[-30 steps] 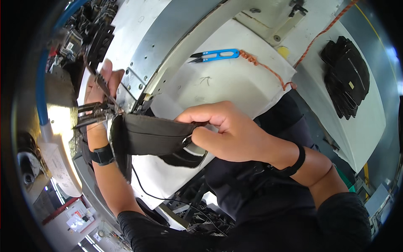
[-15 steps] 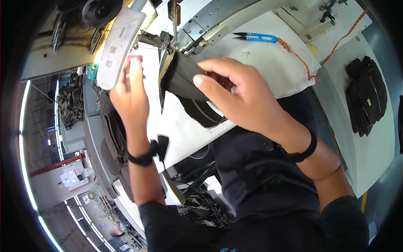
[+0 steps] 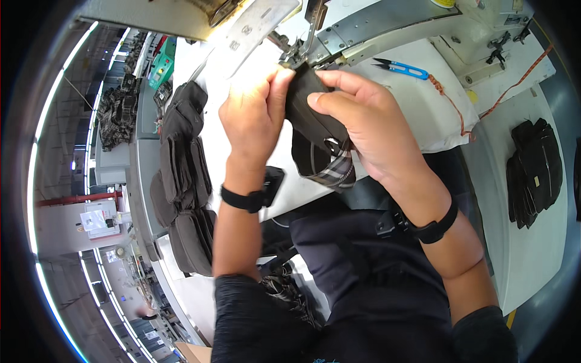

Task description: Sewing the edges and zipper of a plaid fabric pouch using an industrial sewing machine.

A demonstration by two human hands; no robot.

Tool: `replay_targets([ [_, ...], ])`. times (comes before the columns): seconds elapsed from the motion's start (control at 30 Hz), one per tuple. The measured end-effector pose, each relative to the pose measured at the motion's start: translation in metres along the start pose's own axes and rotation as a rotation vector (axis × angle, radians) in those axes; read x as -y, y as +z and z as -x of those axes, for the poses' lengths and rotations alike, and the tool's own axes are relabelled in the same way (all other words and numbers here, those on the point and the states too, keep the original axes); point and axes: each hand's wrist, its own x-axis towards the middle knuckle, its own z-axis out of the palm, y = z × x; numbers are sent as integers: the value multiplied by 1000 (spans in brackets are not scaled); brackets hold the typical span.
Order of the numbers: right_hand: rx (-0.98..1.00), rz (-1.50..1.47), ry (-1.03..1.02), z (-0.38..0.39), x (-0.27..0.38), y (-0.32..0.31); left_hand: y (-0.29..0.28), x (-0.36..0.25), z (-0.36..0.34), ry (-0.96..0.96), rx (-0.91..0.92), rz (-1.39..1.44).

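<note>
A dark grey-brown fabric piece (image 3: 311, 118) with a zipper and a plaid underside hangs below the sewing machine's presser foot assembly (image 3: 293, 48). My left hand (image 3: 254, 112) pinches the piece's left upper edge, thumb near the foot; glare washes out some fingers. My right hand (image 3: 378, 124) grips the piece from the right, thumb on top and fingers around the far edge. A light plate (image 3: 257, 30) on the machine sits above my left hand. Blue thread snips (image 3: 408, 69) on an orange cord lie on white padding to the right of the machine foot.
Stacked dark fabric pieces (image 3: 184, 175) lie left of my forearm. Another stack (image 3: 535, 175) rests on a white side board (image 3: 502, 266) at right. Plaid bundles (image 3: 112, 115) and a green device (image 3: 162, 65) sit at far left. A metal machine arm (image 3: 375, 18) crosses the top.
My left hand has come from behind the machine parts round to the piece's left edge and now pinches it. The piece and my right hand have turned more upright. The camera view has shifted.
</note>
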Motion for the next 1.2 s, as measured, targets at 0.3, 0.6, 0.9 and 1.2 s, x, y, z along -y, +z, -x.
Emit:
replay_targets([
  [0.3, -68, 177, -175, -2, -16, 0, -41, 20, -35, 280, 407, 212],
  [0.6, -126, 234, -196, -3, -18, 3, -50, 20, -47, 128, 556, 312],
  [0.9, -108, 209, -185, -12, -15, 10, -48, 27, -53, 185, 539, 233],
  [1.2, -166, 273, -270, -18, -18, 8, -46, -20, -47, -159, 528, 124],
])
